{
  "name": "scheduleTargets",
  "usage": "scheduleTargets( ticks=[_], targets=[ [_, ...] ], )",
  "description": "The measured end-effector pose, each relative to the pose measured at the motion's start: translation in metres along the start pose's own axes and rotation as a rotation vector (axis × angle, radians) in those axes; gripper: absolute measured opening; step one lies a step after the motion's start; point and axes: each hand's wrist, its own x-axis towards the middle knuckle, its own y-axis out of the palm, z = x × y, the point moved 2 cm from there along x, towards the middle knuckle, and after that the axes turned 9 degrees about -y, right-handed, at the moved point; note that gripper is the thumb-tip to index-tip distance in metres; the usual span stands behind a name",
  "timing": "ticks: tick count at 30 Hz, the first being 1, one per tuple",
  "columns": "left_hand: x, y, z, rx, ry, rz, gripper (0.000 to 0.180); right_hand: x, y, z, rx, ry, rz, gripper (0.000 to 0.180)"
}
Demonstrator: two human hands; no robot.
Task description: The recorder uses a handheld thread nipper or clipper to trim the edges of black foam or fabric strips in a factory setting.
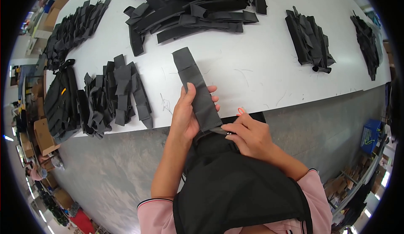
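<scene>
My left hand (187,115) is closed around a dark grey fabric strip (194,80), thumb on top and fingertips showing along its right edge. The strip slants from above the white table down toward my body. In my closed right hand (252,135) is a pair of small thread snips (218,130), with metal blades and an orange-red loop. Their blades lie at the strip's lower end, by its edge. I cannot tell whether the blades touch the fabric. A black apron (244,192) covers my front below both hands.
A large pile of dark strips (193,13) lies at the table's (252,65) far middle. Other bundles lie at the far left (75,34), near left (115,93), right (309,40) and far right (367,44). A black bag (62,101) sits at the left edge.
</scene>
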Motion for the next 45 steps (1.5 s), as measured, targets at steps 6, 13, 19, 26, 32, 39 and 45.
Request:
scheduleTargets(
  ticks=[6,13,19,26,32,39,45],
  targets=[
    [0.003,-0.009,0.003,-0.118,-0.157,0.109,0.04,0.013,0.004,0.002,-0.002,-0.07,0.064,0.031],
    [0.0,-0.006,0.002,-0.092,-0.17,0.128,0.039,0.016,0.008,0.0,-0.003,-0.095,0.059,0.03],
    [0.004,-0.01,0.005,-0.096,-0.149,0.186,0.039,0.012,0.009,-0.001,-0.091,-0.215,0.051,0.024],
    [0.005,-0.012,0.006,-0.178,-0.205,0.175,0.04,0.007,-0.005,-0.003,0.009,-0.125,0.014,0.024],
    [-0.003,0.003,0.002,0.006,-0.03,0.173,0.034,0.031,0.012,-0.028,0.31,0.2,0.059,0.024],
    [0.001,0.011,0.0,0.088,0.154,-0.086,0.029,0.005,0.032,-0.02,-0.15,-0.333,0.112,0.019],
    [-0.006,0.009,-0.006,0.167,0.176,-0.054,0.028,0.003,0.01,0.0,0.072,-0.204,0.177,0.028]
  ],
)
